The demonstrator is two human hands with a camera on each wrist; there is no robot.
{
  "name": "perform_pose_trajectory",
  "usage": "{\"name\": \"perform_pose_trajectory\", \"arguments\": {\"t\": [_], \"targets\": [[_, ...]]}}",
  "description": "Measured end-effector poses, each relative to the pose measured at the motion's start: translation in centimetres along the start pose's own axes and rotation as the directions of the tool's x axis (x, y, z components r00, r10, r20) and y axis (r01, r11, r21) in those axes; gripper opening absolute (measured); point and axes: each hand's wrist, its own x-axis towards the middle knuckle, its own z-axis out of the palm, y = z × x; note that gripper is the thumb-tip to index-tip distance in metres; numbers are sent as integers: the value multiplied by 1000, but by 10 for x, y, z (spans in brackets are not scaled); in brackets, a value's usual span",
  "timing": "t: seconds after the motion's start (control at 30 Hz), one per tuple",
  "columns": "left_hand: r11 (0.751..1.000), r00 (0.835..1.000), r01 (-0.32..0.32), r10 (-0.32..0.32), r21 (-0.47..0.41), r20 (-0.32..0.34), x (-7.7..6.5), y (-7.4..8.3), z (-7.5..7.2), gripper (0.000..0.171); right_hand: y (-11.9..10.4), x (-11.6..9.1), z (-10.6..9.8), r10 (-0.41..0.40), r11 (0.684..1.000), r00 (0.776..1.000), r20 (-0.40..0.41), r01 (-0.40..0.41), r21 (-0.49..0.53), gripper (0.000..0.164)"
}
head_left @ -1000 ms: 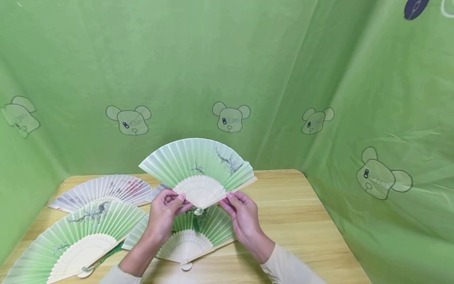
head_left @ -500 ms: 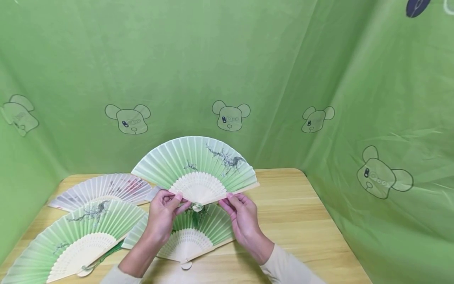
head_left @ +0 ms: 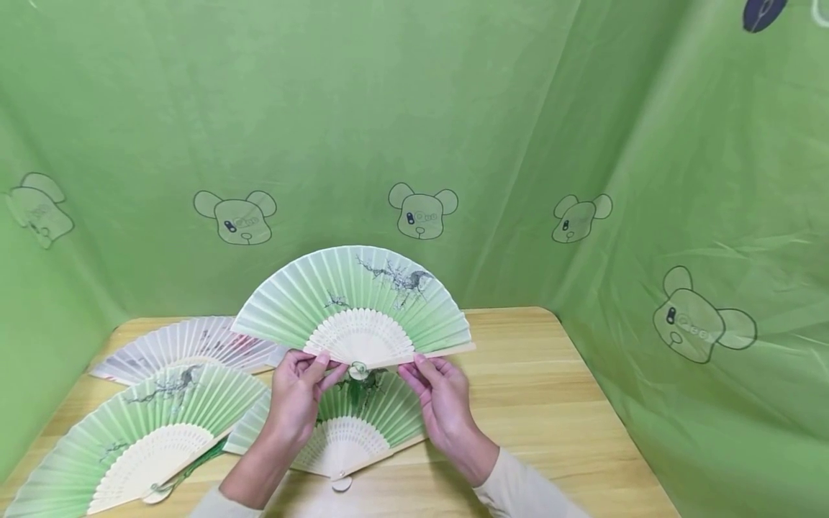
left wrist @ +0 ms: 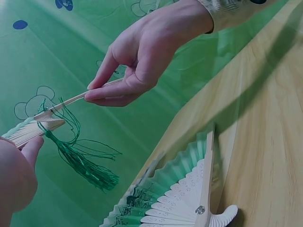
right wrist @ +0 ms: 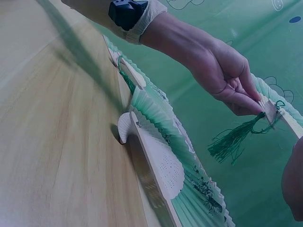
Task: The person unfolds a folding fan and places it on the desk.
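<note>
A green and white folding fan (head_left: 359,288) with a dark branch print is held up, spread wide, above the table. My left hand (head_left: 299,392) pinches its outer rib on the left, near the pivot. On the other side my right hand (head_left: 443,396) pinches the right outer rib between thumb and fingers. From the pivot hangs a green tassel (left wrist: 90,165), plain in both wrist views. Below the hands a second spread green fan (head_left: 346,442) lies on the table, partly hidden by the left arm and the held fan.
At the left of the wooden table (head_left: 544,417) lies another spread green fan (head_left: 155,432). Behind it is a pale grey fan (head_left: 194,349) with red flowers, overlapped in front. A green curtain (head_left: 337,108) with bear-head outlines rises behind and along both sides.
The held fan has spread wider, its left edge swinging left and down and its right edge lowering. Both hands stay nearly in place, and the fans on the table have not moved.
</note>
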Motion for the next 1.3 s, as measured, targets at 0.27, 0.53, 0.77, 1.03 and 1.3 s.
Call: {"name": "perform_pose_trajectory", "arguments": {"t": [0.27, 0.53, 0.77, 1.03, 1.3], "targets": [[999, 999, 11, -13, -38, -39, -1, -3, 2, 12, 2, -2, -2, 20, 1000, 1000, 2, -20, 6, 11], [998, 997, 32, -36, -61, -66, -2, -4, 6, 11, 1, -1, -2, 40, 999, 999, -5, -40, 37, 10], [996, 997, 26, -33, -86, -76, -1, -7, 11, 12, -2, -1, -5, 39, 999, 999, -4, -39, 37, 11], [993, 995, 29, -40, -117, -90, 2, -8, 18, 15, -8, 1, -8, 30, 999, 1000, -6, -30, 21, 11], [989, 994, 34, -49, -142, -99, 4, -11, 24, 15, -11, 2, -10, 17, 1000, 1000, -17, -17, 10, 12]]}}
